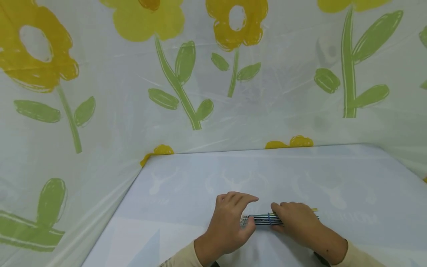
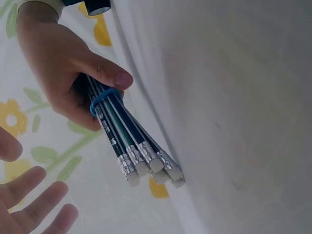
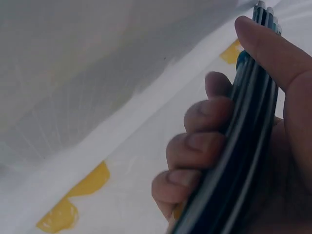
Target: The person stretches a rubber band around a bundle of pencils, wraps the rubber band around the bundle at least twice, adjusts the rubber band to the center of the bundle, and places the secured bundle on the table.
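A bundle of dark striped pencils (image 1: pixel 259 220) with white erasers in silvery ferrules is gripped by my right hand (image 1: pixel 297 221), the thumb along one side and the fingers curled round the other. Around the pencils runs a blue elastic band (image 2: pixel 104 97), just beyond the right thumb. The eraser ends point left, towards my left hand (image 1: pixel 227 227). That hand has its fingers and thumb spread, and the left wrist view shows its fingertips (image 2: pixel 48 192) apart from the bundle. A thin yellow end (image 1: pixel 314 210) sticks out past the right hand; its kind is unclear.
Beneath the hands is a table with a pale cover (image 1: pixel 186 185) bearing faint prints. A white curtain (image 1: pixel 126 96) with yellow flowers and green stems hangs behind and at the sides of it.
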The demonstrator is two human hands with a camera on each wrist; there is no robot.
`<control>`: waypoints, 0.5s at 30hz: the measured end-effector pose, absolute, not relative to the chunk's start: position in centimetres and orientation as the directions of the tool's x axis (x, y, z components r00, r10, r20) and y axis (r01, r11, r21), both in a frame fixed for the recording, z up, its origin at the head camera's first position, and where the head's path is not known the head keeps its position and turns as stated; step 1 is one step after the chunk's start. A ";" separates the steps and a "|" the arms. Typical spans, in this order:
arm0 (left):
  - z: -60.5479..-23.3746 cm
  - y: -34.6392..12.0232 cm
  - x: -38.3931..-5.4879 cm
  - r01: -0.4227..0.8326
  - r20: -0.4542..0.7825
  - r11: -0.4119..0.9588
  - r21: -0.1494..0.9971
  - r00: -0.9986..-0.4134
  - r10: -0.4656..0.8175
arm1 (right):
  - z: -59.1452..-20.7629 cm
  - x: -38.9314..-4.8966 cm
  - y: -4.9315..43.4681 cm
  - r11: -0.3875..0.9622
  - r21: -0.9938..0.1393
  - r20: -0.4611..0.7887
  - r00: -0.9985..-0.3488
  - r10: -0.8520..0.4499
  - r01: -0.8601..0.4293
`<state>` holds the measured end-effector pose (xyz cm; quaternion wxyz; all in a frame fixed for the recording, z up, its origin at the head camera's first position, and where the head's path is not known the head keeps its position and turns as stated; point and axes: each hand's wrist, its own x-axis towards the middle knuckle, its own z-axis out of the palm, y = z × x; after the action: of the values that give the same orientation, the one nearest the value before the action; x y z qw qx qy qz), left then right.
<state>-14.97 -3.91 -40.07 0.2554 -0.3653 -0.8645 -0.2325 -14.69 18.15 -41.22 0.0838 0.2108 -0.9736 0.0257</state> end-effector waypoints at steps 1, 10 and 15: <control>-40.1 -3.9 -14.9 0.747 0.610 0.630 0.213 -0.605 0.511 | -41.3 -14.7 18.2 0.905 -0.028 0.169 -0.894 -0.414 -0.424; -40.1 -4.1 -14.6 0.712 0.555 0.657 0.248 -0.660 0.506 | -41.1 -14.8 17.9 0.918 -0.080 0.008 -0.921 -0.389 -0.388; -40.3 -4.1 -14.6 0.709 0.559 0.659 0.250 -0.662 0.500 | -40.6 -14.8 18.2 0.925 -0.081 -0.044 -0.926 -0.375 -0.370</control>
<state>-14.65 -4.06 -40.29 0.2273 -0.3427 -0.8820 -0.2303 -14.82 18.22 -40.56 -0.0294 0.1899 -0.9807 0.0356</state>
